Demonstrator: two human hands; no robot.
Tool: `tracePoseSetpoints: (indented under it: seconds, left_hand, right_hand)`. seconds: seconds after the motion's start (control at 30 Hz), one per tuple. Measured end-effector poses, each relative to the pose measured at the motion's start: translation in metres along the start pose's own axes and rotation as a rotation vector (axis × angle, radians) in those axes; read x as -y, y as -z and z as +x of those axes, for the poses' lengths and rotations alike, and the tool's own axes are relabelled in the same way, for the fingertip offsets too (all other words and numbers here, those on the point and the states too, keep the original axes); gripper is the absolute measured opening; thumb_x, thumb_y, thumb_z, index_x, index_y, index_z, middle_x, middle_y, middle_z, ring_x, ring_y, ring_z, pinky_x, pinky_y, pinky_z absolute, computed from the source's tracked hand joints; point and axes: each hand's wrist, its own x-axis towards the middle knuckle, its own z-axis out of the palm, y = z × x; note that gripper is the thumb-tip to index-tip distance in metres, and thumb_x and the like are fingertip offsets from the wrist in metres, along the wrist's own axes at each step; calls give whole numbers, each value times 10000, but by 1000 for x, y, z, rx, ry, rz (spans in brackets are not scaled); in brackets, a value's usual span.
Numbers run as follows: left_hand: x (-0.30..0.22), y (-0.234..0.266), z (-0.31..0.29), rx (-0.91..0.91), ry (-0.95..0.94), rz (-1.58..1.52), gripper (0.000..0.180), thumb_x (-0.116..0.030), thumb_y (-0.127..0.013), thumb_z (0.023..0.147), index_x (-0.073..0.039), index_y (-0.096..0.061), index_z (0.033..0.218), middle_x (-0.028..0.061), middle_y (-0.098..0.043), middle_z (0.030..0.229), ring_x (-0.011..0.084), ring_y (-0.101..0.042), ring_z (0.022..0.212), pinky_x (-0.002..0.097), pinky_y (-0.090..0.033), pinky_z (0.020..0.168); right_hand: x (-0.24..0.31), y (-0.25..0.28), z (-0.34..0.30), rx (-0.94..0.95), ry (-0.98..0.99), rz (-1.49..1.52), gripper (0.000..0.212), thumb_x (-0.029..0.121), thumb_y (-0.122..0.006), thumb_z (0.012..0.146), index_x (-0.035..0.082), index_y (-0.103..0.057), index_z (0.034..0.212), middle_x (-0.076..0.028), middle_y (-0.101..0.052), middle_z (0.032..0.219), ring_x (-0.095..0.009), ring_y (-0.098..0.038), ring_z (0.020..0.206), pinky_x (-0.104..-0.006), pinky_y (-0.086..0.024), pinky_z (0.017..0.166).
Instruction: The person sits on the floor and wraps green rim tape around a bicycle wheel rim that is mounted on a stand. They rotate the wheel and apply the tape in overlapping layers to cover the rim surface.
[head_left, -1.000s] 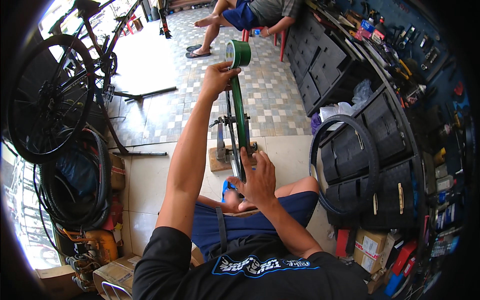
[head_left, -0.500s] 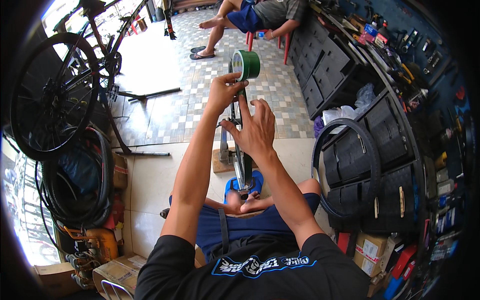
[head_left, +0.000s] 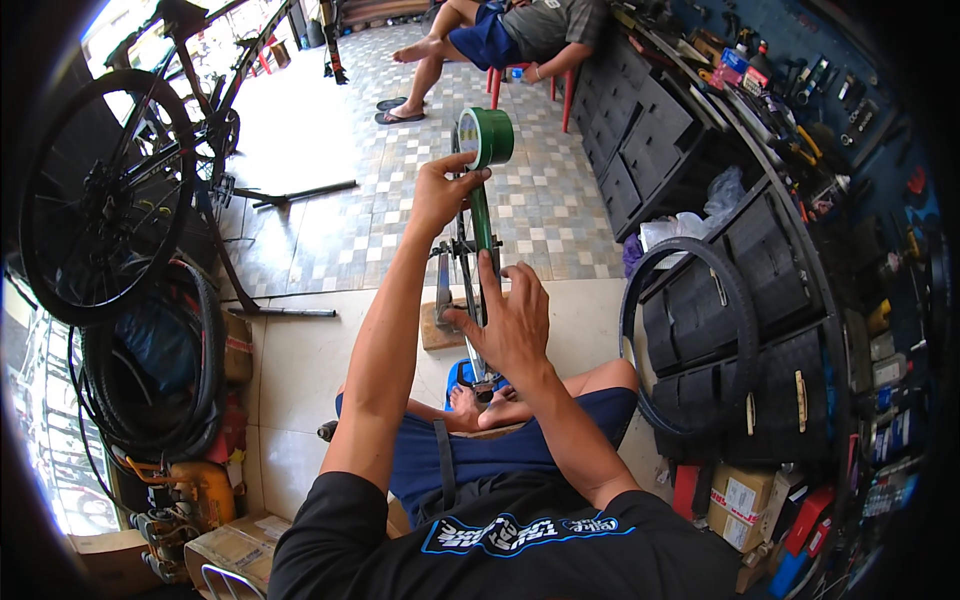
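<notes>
A roll of green tape (head_left: 492, 137) is pinched at its near edge by my left hand (head_left: 443, 193), fingers closed. From the roll a green strip (head_left: 481, 215) runs toward me along the rim of an upright bicycle wheel (head_left: 463, 225), seen nearly edge-on. My right hand (head_left: 515, 318) is open over the nearer part of the rim, index finger stretched along it and thumb out to the left side. The wheel stands in a metal stand (head_left: 443, 280) on a wooden block (head_left: 436, 328). My hand hides part of the rim.
A bicycle (head_left: 110, 190) stands at left, above hanging tyres (head_left: 205, 370). A loose tyre (head_left: 740, 350) leans on black drawers (head_left: 700, 310) at right, near a tool wall (head_left: 840, 90). Ahead, another person (head_left: 520, 35) sits on a red stool (head_left: 567, 100). Cardboard boxes (head_left: 235, 550) sit low at left.
My right hand has slid toward me along the rim, away from the left hand. More green strip shows between my hands. The roll has shifted slightly left and down.
</notes>
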Motion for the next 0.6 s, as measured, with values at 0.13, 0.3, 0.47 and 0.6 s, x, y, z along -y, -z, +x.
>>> tracePoseSetpoints:
  seconds: [0.13,0.3,0.47,0.6]
  left_hand:
    - [4,3,-1,5,-20,-43,408,-164,-839,887,-8,-726,1247,32,-694,1002,99,-662,727,271,-554,570]
    - [11,-2,-9,-25,-47,-76,445,-185,-869,856,-1,-737,1238,26,-665,961,87,-618,664,259,-495,518]
    - [10,0,-5,-7,-71,-53,450,-178,-868,857,11,-732,1242,32,-666,959,88,-618,662,255,-497,517]
    - [6,0,-3,-9,-35,-80,456,-179,-866,859,4,-729,1253,33,-669,960,89,-622,658,255,-505,521]
  right_hand:
    - [1,-3,9,-22,5,33,944,791,-540,898,75,-512,1513,-236,-499,1275,-418,-454,1282,-549,-408,1011]
    - [-5,-9,51,-85,24,15,946,804,-531,892,65,-536,1482,-228,-497,1267,-413,-445,1289,-543,-394,1028]
    - [-5,-13,72,-59,-21,25,966,809,-542,879,78,-509,1509,-226,-504,1260,-411,-446,1298,-539,-403,1014]
    - [-4,-13,59,-15,-36,47,977,802,-558,875,92,-476,1541,-243,-510,1273,-421,-453,1296,-545,-402,1021]
